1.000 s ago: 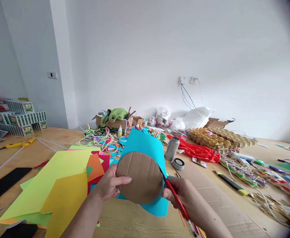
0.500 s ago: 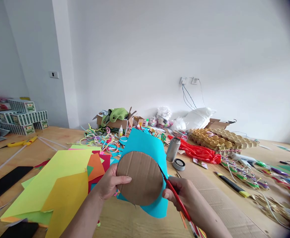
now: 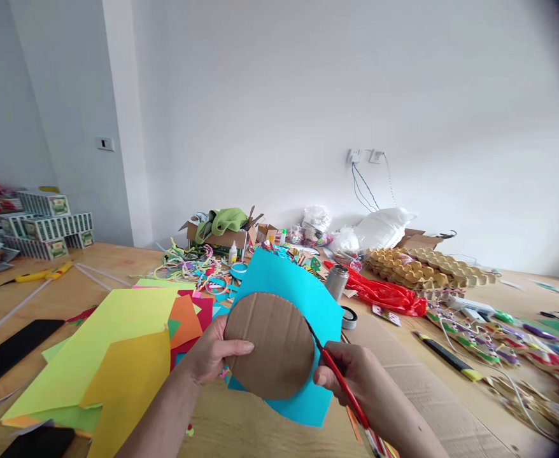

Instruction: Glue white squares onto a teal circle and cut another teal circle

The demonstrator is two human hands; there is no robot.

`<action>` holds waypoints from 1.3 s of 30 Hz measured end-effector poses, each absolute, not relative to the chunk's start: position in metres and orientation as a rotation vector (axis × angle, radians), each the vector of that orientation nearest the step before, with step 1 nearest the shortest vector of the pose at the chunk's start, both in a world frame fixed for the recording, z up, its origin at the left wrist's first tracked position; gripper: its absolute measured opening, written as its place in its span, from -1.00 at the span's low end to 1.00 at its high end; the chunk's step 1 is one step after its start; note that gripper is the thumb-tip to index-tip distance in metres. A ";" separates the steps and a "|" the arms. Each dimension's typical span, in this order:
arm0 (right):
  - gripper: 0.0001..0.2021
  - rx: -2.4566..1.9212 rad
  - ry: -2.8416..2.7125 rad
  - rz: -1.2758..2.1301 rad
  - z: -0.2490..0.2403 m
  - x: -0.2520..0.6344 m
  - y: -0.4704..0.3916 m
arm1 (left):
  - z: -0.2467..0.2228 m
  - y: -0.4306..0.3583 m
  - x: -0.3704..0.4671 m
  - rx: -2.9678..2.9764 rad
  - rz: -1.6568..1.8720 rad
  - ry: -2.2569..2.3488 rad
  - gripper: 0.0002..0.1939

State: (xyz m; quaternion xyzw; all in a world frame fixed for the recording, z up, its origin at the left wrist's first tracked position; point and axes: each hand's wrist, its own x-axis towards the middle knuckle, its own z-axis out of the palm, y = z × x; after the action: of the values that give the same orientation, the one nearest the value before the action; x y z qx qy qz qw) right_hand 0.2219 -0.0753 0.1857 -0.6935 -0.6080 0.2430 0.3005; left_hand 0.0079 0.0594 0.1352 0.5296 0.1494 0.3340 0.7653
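My left hand (image 3: pixel 212 353) pinches a round brown cardboard disc (image 3: pixel 270 346) at its left edge, thumb on top and fingers behind. A sheet of bright blue paper (image 3: pixel 291 277) lies against the back of the disc and sticks out beyond it above, right and below. My right hand (image 3: pixel 351 375) is closed on red-handled scissors (image 3: pixel 344 385). One red handle crosses over the thumb. Their dark blade sits at the disc's right edge, against the blue paper; how far the blades are apart cannot be made out.
Yellow paper sheets (image 3: pixel 93 350) and coloured scraps lie left. Behind the blue paper stand a silver can (image 3: pixel 337 280) and a tape roll (image 3: pixel 349 317). A red plastic bag (image 3: pixel 384 292), egg trays (image 3: pixel 423 267) and a cutter knife (image 3: pixel 446 356) lie right, by flat cardboard (image 3: pixel 403 375).
The blue paper's right side has swung outward to the right, showing a pointed corner and covering part of the can and tape roll. Both hands stay nearly in place.
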 end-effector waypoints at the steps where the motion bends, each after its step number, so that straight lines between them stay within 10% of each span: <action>1: -0.30 -1.833 -1.604 0.653 0.185 0.222 -0.075 | 0.135 0.060 0.008 1.151 0.722 0.319 -0.48; 39: -0.40 -1.694 -1.789 0.661 0.179 0.231 -0.080 | 0.136 0.058 0.007 1.180 0.670 0.296 -0.43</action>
State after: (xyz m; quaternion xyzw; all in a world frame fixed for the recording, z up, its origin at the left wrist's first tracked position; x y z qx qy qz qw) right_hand 0.2310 -0.0800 0.1789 -0.6352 -0.6710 0.2478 0.2912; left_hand 0.0074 0.0580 0.1363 0.5437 0.1365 0.3089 0.7683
